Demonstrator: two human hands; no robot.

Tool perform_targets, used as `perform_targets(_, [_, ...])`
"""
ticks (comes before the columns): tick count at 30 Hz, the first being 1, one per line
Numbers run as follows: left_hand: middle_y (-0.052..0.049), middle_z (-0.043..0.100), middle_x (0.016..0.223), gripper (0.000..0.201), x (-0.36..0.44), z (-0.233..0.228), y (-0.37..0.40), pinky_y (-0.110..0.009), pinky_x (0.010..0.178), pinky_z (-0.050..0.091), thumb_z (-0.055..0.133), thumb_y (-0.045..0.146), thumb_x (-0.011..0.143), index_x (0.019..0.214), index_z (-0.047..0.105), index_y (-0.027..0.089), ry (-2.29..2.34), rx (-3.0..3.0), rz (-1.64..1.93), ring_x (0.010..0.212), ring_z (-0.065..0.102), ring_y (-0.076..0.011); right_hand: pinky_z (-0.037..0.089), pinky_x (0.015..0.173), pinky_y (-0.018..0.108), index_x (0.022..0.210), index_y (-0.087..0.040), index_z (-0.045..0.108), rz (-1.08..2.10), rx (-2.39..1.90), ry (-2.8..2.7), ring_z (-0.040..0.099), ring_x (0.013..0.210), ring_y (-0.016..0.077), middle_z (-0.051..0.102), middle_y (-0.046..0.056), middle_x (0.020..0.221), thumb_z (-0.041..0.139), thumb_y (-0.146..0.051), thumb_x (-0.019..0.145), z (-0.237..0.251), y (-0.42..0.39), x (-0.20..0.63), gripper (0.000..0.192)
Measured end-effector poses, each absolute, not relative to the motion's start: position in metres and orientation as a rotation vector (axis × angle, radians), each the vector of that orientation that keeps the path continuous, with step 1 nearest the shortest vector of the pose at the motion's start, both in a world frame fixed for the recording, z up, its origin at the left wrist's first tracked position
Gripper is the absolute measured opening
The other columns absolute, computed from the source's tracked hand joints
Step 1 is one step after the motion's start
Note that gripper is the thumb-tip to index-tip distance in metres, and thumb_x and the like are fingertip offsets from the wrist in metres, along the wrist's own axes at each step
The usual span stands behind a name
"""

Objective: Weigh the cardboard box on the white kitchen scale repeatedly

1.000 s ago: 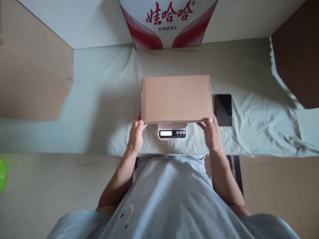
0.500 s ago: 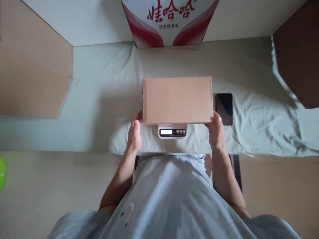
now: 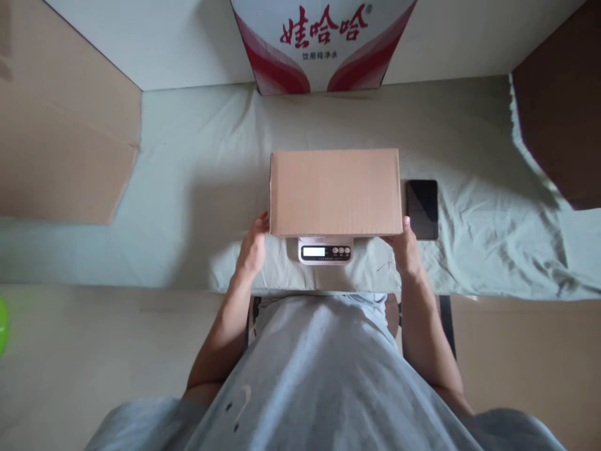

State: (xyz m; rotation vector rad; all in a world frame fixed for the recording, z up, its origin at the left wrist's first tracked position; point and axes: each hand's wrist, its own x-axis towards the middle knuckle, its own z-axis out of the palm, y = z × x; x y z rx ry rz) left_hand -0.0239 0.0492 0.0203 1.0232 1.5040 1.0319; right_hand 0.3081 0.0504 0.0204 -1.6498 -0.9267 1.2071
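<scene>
A plain brown cardboard box (image 3: pixel 335 191) lies flat over a small white digital scale (image 3: pixel 325 250), whose display and buttons show below the box's near edge. My left hand (image 3: pixel 252 247) grips the box at its near left corner, fingers tucked under it. My right hand (image 3: pixel 404 248) holds the near right corner the same way. Whether the box rests fully on the scale cannot be told.
A dark phone (image 3: pixel 421 208) lies right of the box on the pale green cloth (image 3: pixel 188 207). A red and white printed carton (image 3: pixel 323 44) stands at the back. Cardboard sheets lie at left (image 3: pixel 61 150) and right (image 3: pixel 558 125). A green object (image 3: pixel 2 316) is at the left edge.
The box has shifted slightly away from me and my fingers have slid further under its near corners. The scale and phone have not moved.
</scene>
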Motion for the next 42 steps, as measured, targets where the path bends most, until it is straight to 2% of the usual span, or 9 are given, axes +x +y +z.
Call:
perform_targets(5, [-0.007,0.056,0.143,0.063,-0.019,0.041,0.04,-0.049,0.113,0.041,0.033,0.068,0.088,0.132,0.055,0.028,1.437,1.024,1.018,0.136,0.049,-0.0263,0.047,0.106,0.054,0.126,-0.035,0.058,1.139,-1.464,-1.046,0.059,0.124,0.0263,0.063,0.004,0.134,0.039,-0.067,0.085,0.049,0.039,0.298,0.055])
perform_targets(9, [-0.005,0.052,0.147,0.06,-0.011,0.057,0.033,-0.047,0.113,0.041,0.035,0.066,0.088,0.134,0.052,0.032,1.37,1.048,1.077,0.14,0.045,-0.0259,0.047,0.105,0.054,0.123,-0.034,0.06,1.05,-1.445,-1.078,0.058,0.125,0.028,0.063,0.003,0.132,0.04,-0.065,0.086,0.067,0.032,0.288,0.052])
perform_targets(14, [-0.005,0.056,0.143,0.053,0.003,0.078,0.042,-0.045,0.114,0.04,0.046,0.059,0.088,0.133,0.053,0.032,1.454,1.087,1.148,0.136,0.049,-0.0265,0.047,0.104,0.053,0.12,-0.034,0.059,0.889,-1.552,-1.149,0.061,0.114,0.0267,0.066,0.003,0.118,0.049,-0.055,0.087,0.085,0.041,0.274,0.04])
perform_targets(20, [-0.002,0.054,0.144,0.056,0.009,0.093,0.082,-0.041,0.117,0.036,0.051,0.059,0.086,0.136,0.048,0.033,1.34,1.181,1.296,0.141,0.043,-0.0256,0.046,0.107,0.051,0.129,-0.036,0.051,0.757,-1.395,-1.206,0.058,0.12,0.0279,0.062,0.002,0.124,0.05,-0.057,0.085,0.094,0.082,0.267,0.048])
perform_targets(24, [-0.002,0.052,0.145,0.056,0.006,0.077,0.116,-0.043,0.116,0.036,0.051,0.061,0.085,0.134,0.049,0.035,1.329,1.196,1.307,0.14,0.043,-0.0258,0.043,0.108,0.053,0.132,-0.034,0.05,0.783,-1.283,-1.281,0.055,0.126,0.0294,0.061,0.003,0.127,0.051,-0.057,0.085,0.086,0.111,0.268,0.053])
perform_targets(31, [-0.004,0.055,0.14,0.054,0.007,0.037,0.156,-0.046,0.115,0.036,0.047,0.068,0.082,0.124,0.056,0.035,1.41,1.214,1.275,0.137,0.046,-0.0255,0.043,0.109,0.051,0.132,-0.029,0.052,0.857,-1.265,-1.256,0.06,0.119,0.0261,0.066,0.004,0.125,0.055,-0.054,0.084,0.054,0.14,0.27,0.054])
perform_targets(36, [-0.007,0.056,0.138,0.06,0.008,0.02,0.172,-0.048,0.114,0.036,0.051,0.072,0.077,0.12,0.058,0.03,1.42,1.142,1.273,0.136,0.047,-0.0272,0.039,0.114,0.049,0.132,-0.03,0.051,0.918,-1.269,-1.229,0.056,0.127,0.0244,0.063,0.003,0.131,0.055,-0.054,0.084,0.04,0.153,0.269,0.054])
perform_targets(42, [-0.006,0.059,0.134,0.058,0.004,0.002,0.178,-0.047,0.114,0.037,0.048,0.073,0.079,0.116,0.06,0.029,1.392,1.11,1.271,0.132,0.051,-0.0258,0.039,0.115,0.049,0.133,-0.035,0.049,1.039,-1.331,-1.146,0.048,0.137,0.0232,0.054,0.001,0.143,0.052,-0.061,0.083,0.023,0.157,0.274,0.056])
